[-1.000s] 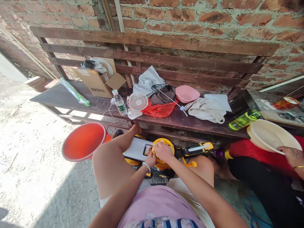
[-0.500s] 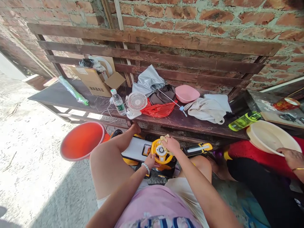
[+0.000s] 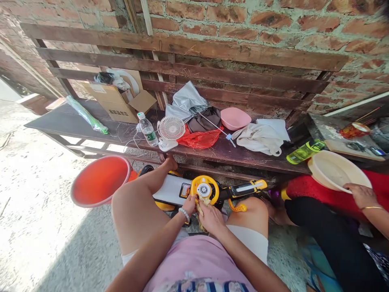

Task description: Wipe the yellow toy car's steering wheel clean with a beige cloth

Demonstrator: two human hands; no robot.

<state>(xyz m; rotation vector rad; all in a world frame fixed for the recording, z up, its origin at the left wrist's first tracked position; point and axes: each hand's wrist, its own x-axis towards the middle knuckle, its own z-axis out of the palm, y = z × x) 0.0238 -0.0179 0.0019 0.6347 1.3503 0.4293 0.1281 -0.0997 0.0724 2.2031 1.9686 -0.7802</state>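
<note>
Cloth [image 3: 201, 204] under right hand [image 3: 212, 219] hides lower rim of steering wheel [image 3: 204, 189].

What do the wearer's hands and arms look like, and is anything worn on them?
Left hand and right hand are bare: no gloves, no rings that I can make out. A white bead bracelet circles the left wrist. No sleeves show on either forearm; a pink top shows at the bottom edge.

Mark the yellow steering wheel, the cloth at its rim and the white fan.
yellow steering wheel [image 3: 204, 189]: head view, centre hub.
cloth [image 3: 201, 202]: head view, bunched part below the rim.
white fan [image 3: 171, 128]: head view, middle of its grille.
</note>
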